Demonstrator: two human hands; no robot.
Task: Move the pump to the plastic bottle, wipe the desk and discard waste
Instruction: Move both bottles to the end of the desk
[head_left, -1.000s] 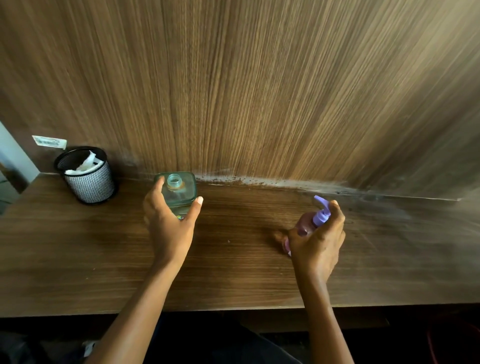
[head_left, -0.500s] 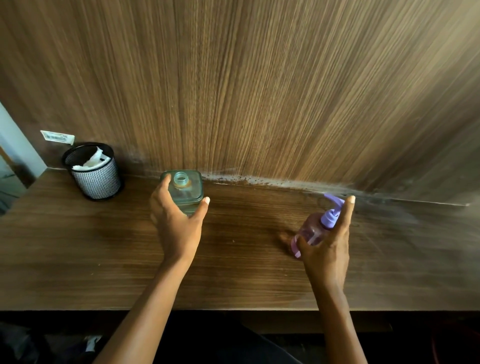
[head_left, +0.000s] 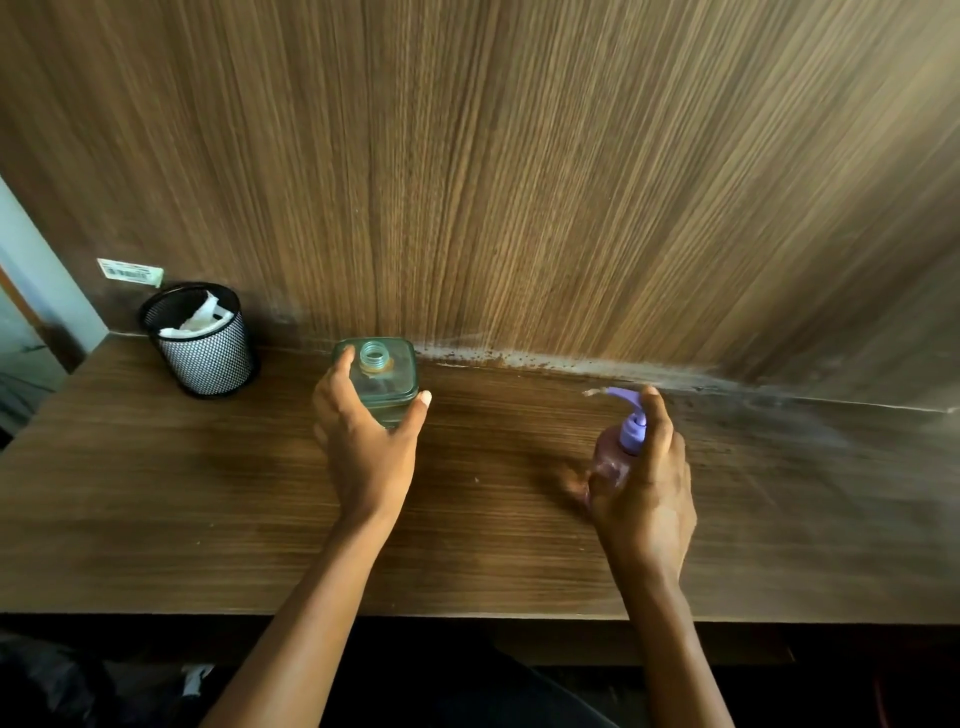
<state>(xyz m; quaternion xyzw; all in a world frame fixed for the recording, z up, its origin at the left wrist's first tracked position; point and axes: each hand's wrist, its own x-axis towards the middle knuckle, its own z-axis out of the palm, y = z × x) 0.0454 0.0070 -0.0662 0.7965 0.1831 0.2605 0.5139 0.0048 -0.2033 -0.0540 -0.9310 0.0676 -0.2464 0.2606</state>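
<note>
A clear green square plastic bottle (head_left: 387, 374) with an open threaded neck stands on the wooden desk (head_left: 208, 493) near the back wall. My left hand (head_left: 363, 436) wraps around it from the front. To the right, my right hand (head_left: 641, 478) grips a pinkish see-through bottle (head_left: 608, 462) that carries a purple pump (head_left: 631, 423), nozzle pointing left. My index finger lies along the pump's right side. The bottle's lower part is hidden by my hand.
A black mesh bin (head_left: 202, 343) holding white crumpled paper stands at the desk's back left corner. A wooden wall panel (head_left: 519, 182) rises behind the desk, with a white dusty streak (head_left: 519, 358) along its base. A barcode sticker (head_left: 130, 271) is on the panel.
My right hand with the pump bottle has shifted slightly right and raised the pump upright, finger now beside it. The view has drifted a little left. My left hand keeps hold of the green bottle.
</note>
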